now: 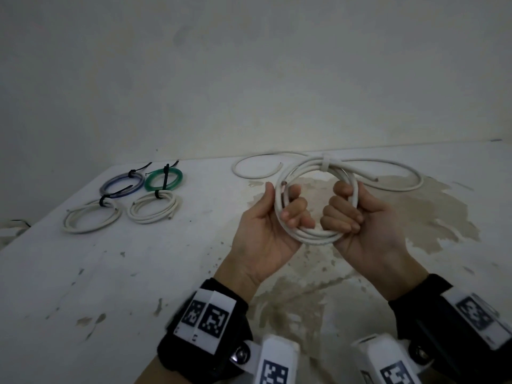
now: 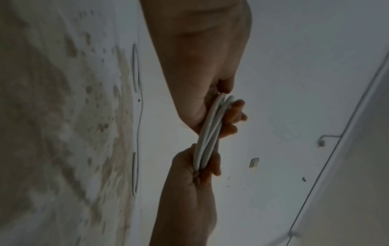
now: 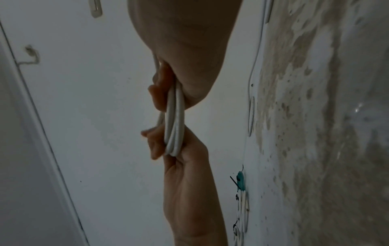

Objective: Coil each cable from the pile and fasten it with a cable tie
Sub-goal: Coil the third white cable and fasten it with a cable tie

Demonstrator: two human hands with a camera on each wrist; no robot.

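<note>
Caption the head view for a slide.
Both hands, left hand and right hand, grip a white cable coil above the table.

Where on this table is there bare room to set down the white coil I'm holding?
The near-left tabletop, between the four tied coils and your left hand, is bare. So is the strip between the green coil and the loose white cable. Behind your right hand it is crowded: loose cable runs there.

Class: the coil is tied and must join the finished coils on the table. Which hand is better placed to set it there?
Left. The left hand grips the coil on the side nearer the finished coils; the right hand would likely cross over.
</note>
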